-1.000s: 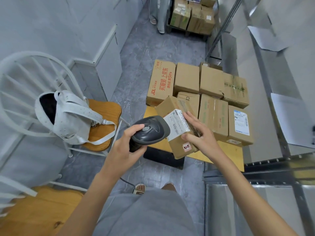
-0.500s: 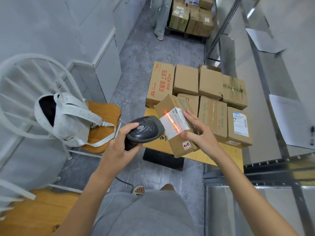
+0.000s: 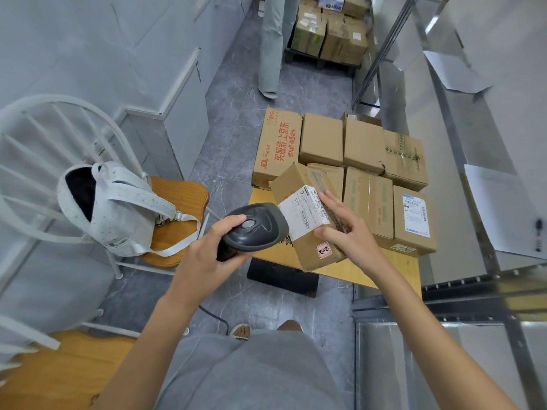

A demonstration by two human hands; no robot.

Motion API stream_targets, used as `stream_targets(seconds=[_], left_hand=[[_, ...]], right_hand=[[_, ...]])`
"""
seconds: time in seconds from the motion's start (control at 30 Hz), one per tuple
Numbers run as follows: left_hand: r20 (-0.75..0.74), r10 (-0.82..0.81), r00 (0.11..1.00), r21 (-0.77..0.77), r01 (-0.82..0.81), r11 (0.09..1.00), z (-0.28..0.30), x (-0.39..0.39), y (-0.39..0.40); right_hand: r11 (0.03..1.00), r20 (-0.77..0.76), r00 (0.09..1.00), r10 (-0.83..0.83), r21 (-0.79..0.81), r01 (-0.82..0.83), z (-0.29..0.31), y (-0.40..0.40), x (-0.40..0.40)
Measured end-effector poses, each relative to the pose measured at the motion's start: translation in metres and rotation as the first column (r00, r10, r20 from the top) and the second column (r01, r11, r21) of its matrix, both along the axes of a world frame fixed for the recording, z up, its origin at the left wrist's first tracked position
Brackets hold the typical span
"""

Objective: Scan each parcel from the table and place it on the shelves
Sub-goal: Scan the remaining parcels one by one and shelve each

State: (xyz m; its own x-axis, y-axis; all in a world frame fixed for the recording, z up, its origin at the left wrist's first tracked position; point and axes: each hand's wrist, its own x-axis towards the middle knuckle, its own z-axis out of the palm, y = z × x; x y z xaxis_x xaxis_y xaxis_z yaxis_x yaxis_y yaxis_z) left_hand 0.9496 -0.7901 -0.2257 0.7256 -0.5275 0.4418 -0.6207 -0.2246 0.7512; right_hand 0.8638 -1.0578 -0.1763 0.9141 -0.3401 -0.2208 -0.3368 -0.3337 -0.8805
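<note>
My right hand (image 3: 347, 232) grips a small brown cardboard parcel (image 3: 299, 184) with a white shipping label (image 3: 302, 213), holding it tilted above the front left corner of the yellow table (image 3: 367, 272). My left hand (image 3: 207, 255) grips a dark grey handheld barcode scanner (image 3: 257, 229), its head almost touching the label. Several more cardboard parcels (image 3: 364, 143) lie packed together on the table behind. Grey metal shelves (image 3: 461, 294) stand to the right.
A white chair (image 3: 177, 199) with a white backpack (image 3: 118, 208) stands at the left, another wooden seat (image 3: 59, 368) at the bottom left. A person's legs (image 3: 270, 45) and stacked boxes (image 3: 331, 31) stand further down the aisle. White paper sheets lie on the shelves.
The red scan line on the label half a second ago has gone out. The scanner has stayed close to the label and the parcel has barely moved.
</note>
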Motion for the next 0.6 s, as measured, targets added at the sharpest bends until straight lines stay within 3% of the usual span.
stream_targets(seconds=[0.33,0.47,0.6], left_hand=[[0.049,-0.014,0.999,0.016,0.014,1.0,-0.004,-0.003,0.001],[-0.003,-0.002,1.0,0.009,0.002,1.0,-0.005,-0.004,0.0],[-0.151,0.047,0.987,-0.043,-0.054,0.998,-0.008,-0.006,-0.009]], right_hand=[[1.0,0.022,1.0,-0.017,0.009,0.016,-0.001,0.0,-0.002],[0.999,0.025,0.999,-0.029,0.024,0.028,-0.006,0.004,-0.006],[0.996,0.017,0.997,-0.079,0.042,0.078,-0.017,0.006,-0.016]])
